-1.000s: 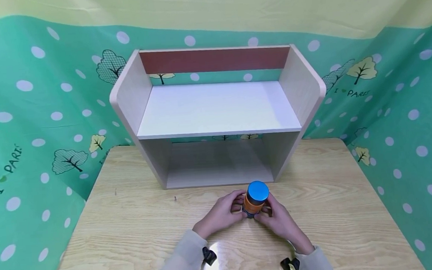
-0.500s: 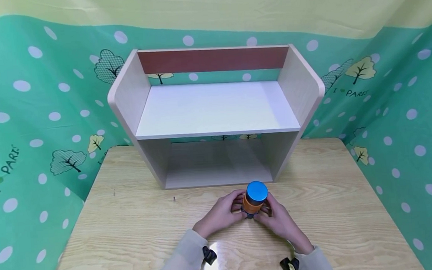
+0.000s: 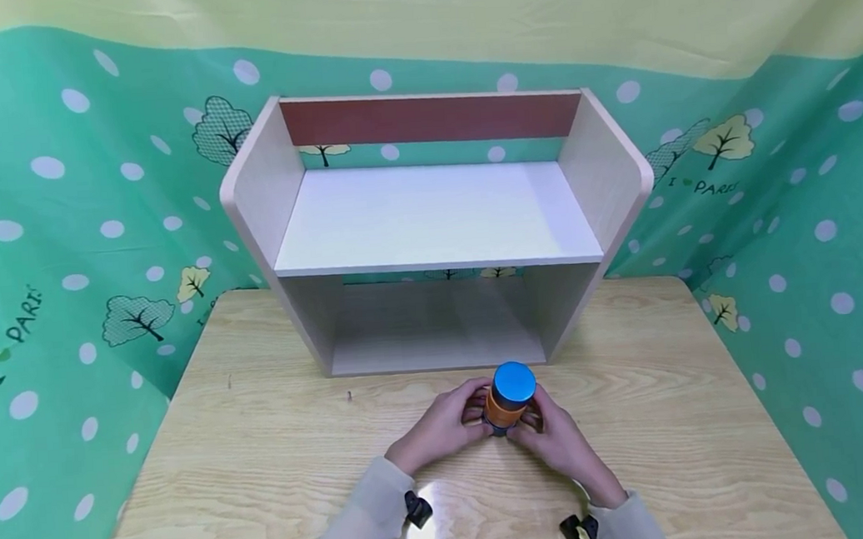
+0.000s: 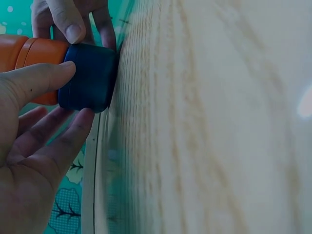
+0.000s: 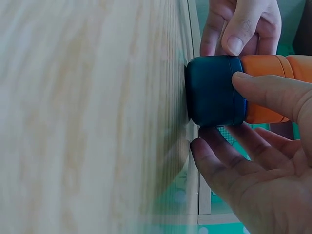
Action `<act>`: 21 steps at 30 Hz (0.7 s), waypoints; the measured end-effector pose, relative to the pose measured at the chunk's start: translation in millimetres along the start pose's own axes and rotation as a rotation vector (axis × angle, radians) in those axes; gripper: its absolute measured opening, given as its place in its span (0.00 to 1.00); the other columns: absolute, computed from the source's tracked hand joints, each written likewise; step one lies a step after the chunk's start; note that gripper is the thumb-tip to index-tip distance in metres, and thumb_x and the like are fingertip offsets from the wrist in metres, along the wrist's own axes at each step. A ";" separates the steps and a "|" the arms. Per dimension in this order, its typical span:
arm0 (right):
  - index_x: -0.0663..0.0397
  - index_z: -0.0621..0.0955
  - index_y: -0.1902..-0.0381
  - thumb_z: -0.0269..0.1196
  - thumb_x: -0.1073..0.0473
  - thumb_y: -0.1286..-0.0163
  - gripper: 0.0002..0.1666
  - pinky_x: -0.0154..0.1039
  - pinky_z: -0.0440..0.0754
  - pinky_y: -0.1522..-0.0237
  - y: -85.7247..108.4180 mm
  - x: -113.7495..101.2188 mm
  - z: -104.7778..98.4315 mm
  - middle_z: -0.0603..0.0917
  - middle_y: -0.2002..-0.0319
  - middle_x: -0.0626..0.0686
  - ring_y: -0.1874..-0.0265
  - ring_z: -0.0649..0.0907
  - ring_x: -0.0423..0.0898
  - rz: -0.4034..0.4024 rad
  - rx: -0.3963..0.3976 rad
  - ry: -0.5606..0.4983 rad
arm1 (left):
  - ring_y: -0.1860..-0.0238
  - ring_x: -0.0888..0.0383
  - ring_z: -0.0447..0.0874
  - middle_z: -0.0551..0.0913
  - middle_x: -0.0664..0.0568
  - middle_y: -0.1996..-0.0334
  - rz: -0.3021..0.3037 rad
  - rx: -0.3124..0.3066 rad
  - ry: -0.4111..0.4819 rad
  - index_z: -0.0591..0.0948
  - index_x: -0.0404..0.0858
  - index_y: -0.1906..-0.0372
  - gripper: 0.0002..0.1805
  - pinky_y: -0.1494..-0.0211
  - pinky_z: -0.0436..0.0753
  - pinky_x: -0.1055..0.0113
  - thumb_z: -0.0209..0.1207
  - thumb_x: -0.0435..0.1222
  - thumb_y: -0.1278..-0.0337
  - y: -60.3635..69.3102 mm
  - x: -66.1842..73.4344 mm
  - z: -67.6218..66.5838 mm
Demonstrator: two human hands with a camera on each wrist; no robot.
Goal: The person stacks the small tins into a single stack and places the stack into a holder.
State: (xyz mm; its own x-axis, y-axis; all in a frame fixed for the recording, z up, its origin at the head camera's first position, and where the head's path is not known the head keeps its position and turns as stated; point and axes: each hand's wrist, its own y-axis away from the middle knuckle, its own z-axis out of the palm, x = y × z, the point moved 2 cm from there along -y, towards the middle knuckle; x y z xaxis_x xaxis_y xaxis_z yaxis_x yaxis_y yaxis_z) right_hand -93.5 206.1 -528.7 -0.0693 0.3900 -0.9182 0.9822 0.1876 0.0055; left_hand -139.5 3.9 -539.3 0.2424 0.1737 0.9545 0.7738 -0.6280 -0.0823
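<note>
Upright on the wooden table stands a cylindrical orange bottle with a shiny blue top and a dark blue base. My left hand holds it from the left, with the thumb across the seam between orange body and base. From the right, my right hand grips the same bottle, its thumb also near that seam in the right wrist view. The dark base touches the tabletop. In both wrist views the bottle's upper part runs out of the picture.
Behind the bottle stands a two-level white shelf with a brown back strip. It rests on the wooden table. A green dotted curtain hangs around the back and sides. A tiny dark mark shows left of the hands.
</note>
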 end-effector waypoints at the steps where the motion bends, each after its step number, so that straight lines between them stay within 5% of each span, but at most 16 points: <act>1: 0.53 0.69 0.31 0.69 0.75 0.39 0.41 0.49 0.78 0.40 -0.2 -0.4 0.2 0.77 0.38 0.58 0.38 0.77 0.57 0.002 0.001 0.001 | 0.42 0.57 0.80 0.78 0.48 0.39 -0.003 0.002 -0.003 0.68 0.41 0.29 0.38 0.41 0.80 0.65 0.68 0.24 0.44 0.4 0.4 -0.2; 21: 0.48 0.69 0.31 0.71 0.71 0.38 0.40 0.51 0.79 0.41 -8.5 -8.7 9.8 0.78 0.39 0.55 0.40 0.78 0.56 -0.011 -0.032 0.013 | 0.40 0.53 0.79 0.77 0.47 0.38 -0.026 0.048 0.008 0.65 0.46 0.27 0.41 0.38 0.79 0.62 0.68 0.25 0.43 12.4 0.3 -13.4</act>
State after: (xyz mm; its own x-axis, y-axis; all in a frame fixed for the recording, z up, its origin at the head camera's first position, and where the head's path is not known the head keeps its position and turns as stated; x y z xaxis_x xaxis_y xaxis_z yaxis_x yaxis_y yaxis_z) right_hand -99.5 192.2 -524.6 -0.0827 0.3996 -0.9130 0.9753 0.2207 0.0082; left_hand -137.6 -14.0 -536.2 0.2177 0.1832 0.9587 0.8071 -0.5861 -0.0713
